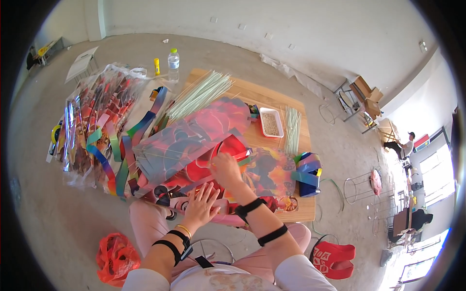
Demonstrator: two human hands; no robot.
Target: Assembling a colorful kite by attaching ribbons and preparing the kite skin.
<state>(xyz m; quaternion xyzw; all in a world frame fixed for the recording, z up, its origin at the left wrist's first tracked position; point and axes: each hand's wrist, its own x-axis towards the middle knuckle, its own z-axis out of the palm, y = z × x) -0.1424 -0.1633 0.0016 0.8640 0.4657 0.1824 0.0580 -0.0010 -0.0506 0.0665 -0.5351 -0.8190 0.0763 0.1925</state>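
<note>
Across the near part of the wooden surface (306,211), overlapping printed sheets (194,172) lie in loose layers. Left hand (200,206): fingers spread, palm down on the sheets, grasping nothing. Right hand (226,169): fingers curled over the red area — whether anything is pinched cannot be determined. The step in hand appears to be steadying and working the layers; the next move calls for even left-hand pressure — no slippage. A blue tape dispenser (308,179) stands to the right.

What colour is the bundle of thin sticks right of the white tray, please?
The bundle of thin sticks is pale green, shown best in the head view.
</note>
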